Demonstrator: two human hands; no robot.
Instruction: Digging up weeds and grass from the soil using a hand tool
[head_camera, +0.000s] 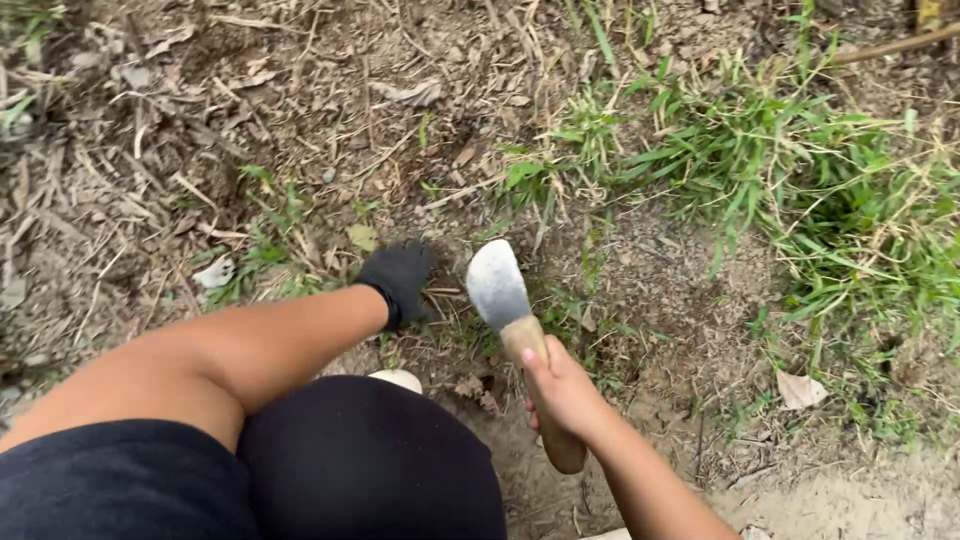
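The hoe (512, 320) sits just below the middle of the view, its worn grey blade pointing toward 12 o'clock and resting over bare soil (640, 300), its pale wooden handle running down toward 6 o'clock. The right hand (563, 392) is wrapped tight around that handle partway down, fingers curled over it, with the butt of the handle poking out below the wrist. At 9 o'clock from the blade, just beside it, the left hand (400, 280) wears a black glove and is pressed down among small weeds (262, 255); whether its fingers are pinching a stem or merely flat on the ground I cannot tell. The bare left forearm runs back toward 8 o'clock, over a knee (370, 460) in black cloth, and a pale shoe tip (398, 379) shows just beyond that knee. Out at 2 o'clock a thick clump of grass (800, 190) spreads wide. Dry leaves and twigs (130, 150) litter the ground toward 10 o'clock, and one brown leaf (800, 390) lies at 4 o'clock.
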